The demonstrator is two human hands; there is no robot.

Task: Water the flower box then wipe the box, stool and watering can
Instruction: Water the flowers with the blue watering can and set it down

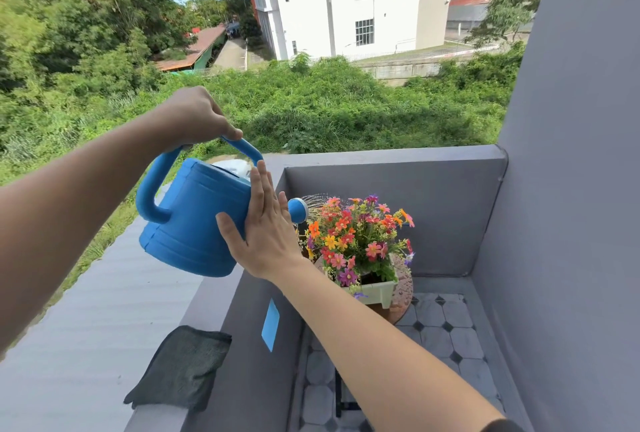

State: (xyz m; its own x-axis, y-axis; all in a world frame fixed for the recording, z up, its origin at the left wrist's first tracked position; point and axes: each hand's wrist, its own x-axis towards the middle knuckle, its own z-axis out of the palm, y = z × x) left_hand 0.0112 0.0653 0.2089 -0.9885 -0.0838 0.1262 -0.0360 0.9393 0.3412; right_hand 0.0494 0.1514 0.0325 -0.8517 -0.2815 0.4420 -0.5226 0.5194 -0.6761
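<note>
**Spray running wide of the planter, can held out by the parapet**

Nearest the lens, the right forearm reaches up to the right hand [266, 224], which lies flat and open, fingers together, pressed against the side of the blue ribbed plastic watering can [197, 217] without curling around anything. The left hand [194, 116] is wrapped closed over the can's arched handle and carries the weight. The can is tipped toward its white-faced rose [299, 210], and fine jets arc onto the bunch of orange, pink and purple flowers [360, 234] in the pale green rectangular plastic flower box [375, 293], which sits on a round brown stool [403, 288] already beaded with drops.

Risks, as I judge them: the open palm only steadies, so a slip of the handle grip could drop the can onto the blooms or off the grey ledge [104, 327]. Tilting further would throw more water past the box onto the stool and tiles. The dark grey folded cloth [180, 367] lies right at the ledge's edge, where a brush of the arm could knock it off.
</note>
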